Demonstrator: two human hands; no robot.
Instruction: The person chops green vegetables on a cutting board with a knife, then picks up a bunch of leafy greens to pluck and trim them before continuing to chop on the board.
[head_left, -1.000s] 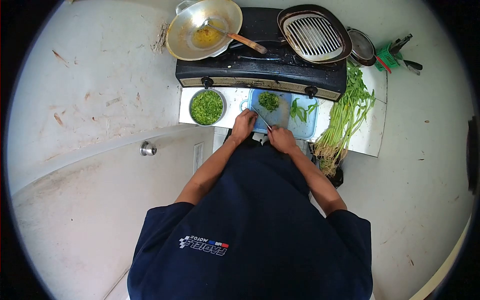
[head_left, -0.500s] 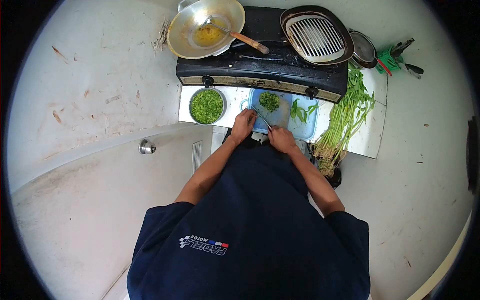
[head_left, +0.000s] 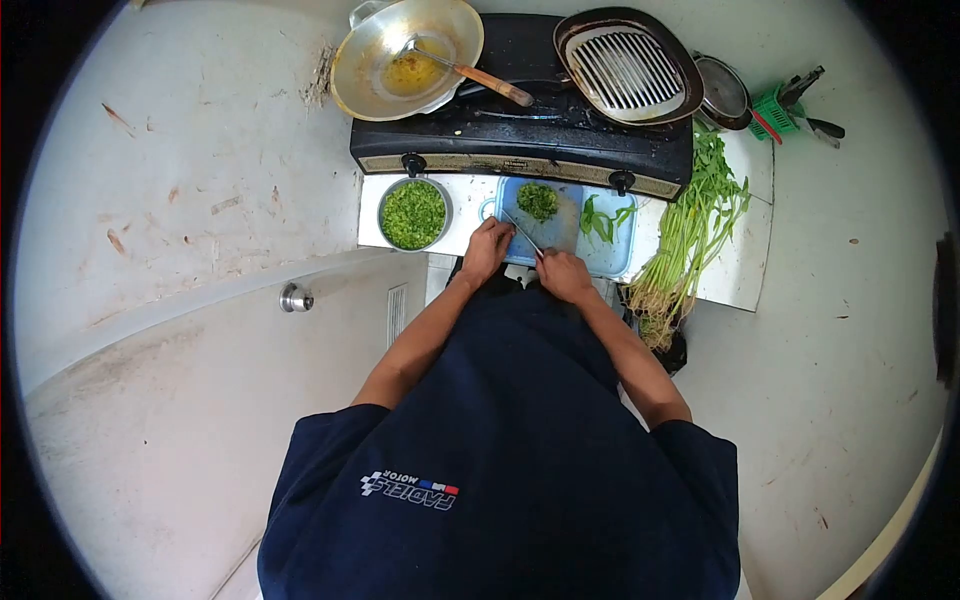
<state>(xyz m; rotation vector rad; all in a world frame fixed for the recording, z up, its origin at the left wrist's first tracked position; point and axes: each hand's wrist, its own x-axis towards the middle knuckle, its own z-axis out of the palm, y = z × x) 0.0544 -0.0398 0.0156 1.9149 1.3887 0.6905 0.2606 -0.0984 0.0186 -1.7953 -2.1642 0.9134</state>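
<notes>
My right hand (head_left: 566, 277) has its grip clenched on a thin steel knife (head_left: 523, 233), blade slanting away to my left over the light blue cutting board (head_left: 600, 258). Left hand (head_left: 487, 250), loosely curled, rests at the board's edge on the white tiled surface (head_left: 738, 275), grey walls around. My shirt reads "FADIEL MOTOR".

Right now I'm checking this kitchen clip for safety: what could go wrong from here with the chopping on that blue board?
1. The left hand rests right beside the blade of the knife gripped by the right hand; a slip could nick the fingers.
2. The blue cutting board reaches the counter's near edge; pressure could probably shift it.
3. The pile of chopped greens sits close under the stove, so bits may scatter there.
</notes>
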